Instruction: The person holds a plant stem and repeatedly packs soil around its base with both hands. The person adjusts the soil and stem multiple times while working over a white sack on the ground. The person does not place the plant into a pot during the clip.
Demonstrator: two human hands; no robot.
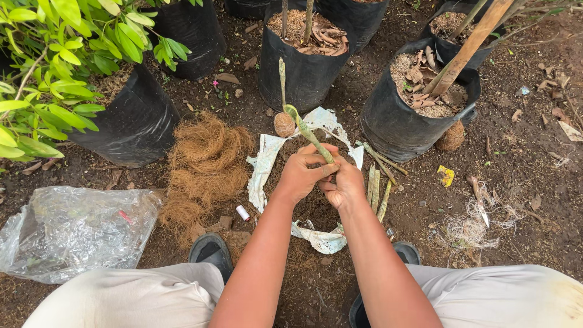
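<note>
Green cutting (308,135) gripped above a white sheet (265,161)

Coir pile (203,164) and black grow bags (306,67) hem the work; left hand (302,176) and right hand (346,185) are pressed together, clamped on the cutting.

Person, seen from above, lower body and both arms in view.

Arms: bare from the elbow down to the left hand (302,176) and the right hand (345,185); no sleeves, no gloves, no watch, no rings or bands to be made out.

Legwear: pale beige trousers (130,297) of plain cloth, one leg below and outward of each hand, the cloth lightly creased over the knees; the leg under the right hand shows a faint yellowish smudge at its outer edge.

Footwear: dark rubber shoes (211,250) with rounded, smooth toes, one toe below the left hand, the other just visible below the right hand beside the forearm.
</note>
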